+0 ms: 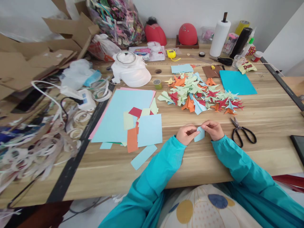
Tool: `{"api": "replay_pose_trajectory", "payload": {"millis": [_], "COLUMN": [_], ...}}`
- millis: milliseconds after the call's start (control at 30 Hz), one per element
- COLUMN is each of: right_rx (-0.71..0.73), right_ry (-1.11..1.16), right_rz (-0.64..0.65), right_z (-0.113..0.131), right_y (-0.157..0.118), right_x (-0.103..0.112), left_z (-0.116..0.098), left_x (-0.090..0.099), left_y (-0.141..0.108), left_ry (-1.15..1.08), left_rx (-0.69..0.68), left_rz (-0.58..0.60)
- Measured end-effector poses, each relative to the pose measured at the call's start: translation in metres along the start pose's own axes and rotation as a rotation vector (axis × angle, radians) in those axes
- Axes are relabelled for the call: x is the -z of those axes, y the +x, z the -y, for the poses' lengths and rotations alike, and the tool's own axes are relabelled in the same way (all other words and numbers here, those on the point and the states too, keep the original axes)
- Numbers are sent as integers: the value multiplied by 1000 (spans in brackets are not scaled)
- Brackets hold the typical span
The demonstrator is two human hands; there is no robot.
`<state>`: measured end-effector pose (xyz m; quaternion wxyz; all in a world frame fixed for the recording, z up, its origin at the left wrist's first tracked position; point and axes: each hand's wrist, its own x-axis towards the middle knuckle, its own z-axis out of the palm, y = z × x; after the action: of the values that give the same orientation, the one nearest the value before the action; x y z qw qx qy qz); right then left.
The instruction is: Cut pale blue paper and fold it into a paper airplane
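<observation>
Between my two hands, just above the wooden table (213, 164), is a small piece of light blue paper (199, 135). My left hand (187, 133) pinches its left side, and my right hand (213, 129) grips its upper right edge. Black-handled scissors (242, 131) lie to the right of my right hand. Beyond my hands spreads a pile of folded paper shapes (190, 88) in green, orange, red and blue. To the left are light blue paper sheets (150, 129), a blue strip (143, 157) and an orange piece (132, 139).
A large blue sheet (111, 110) lies over pink paper. Ribbon rolls (26, 161), a power strip (86, 99) and cardboard boxes (45, 53) crowd the left. At the back stand red pincushions (187, 34) and a white ribbed bottle (219, 38). A turquoise square (238, 83) sits right of the pile.
</observation>
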<state>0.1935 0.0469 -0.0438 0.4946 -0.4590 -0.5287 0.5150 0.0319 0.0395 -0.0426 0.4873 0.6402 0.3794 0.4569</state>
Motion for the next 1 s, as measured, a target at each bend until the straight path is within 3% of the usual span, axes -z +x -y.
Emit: {"api": "replay_pose_trajectory", "payload": {"millis": [100,200,333,567,833,1000], "right_rx": [-31,-51,-9,32,59,16], "right_ry": [18,24,16,7,-17,37], "right_rz": [-11,71,170,224,140,24], "right_z": [2,1,0,2,2,-8], "right_y": [1,0,-1,-1,1,5], "right_x": [0,0,-1,-2,0,4], "left_z": [0,0,-1,-2,-6,-8], "left_x": [0,0,-2,-2,-1,-1], "left_y": [0,-1,-2,-3,-1,-2], "left_ry": [48,74,89,95,94,99], "left_rx": [-46,-70,-83,-75,11,-40], "left_rz": [-49,-63,-53,-54,-94,-88]}}
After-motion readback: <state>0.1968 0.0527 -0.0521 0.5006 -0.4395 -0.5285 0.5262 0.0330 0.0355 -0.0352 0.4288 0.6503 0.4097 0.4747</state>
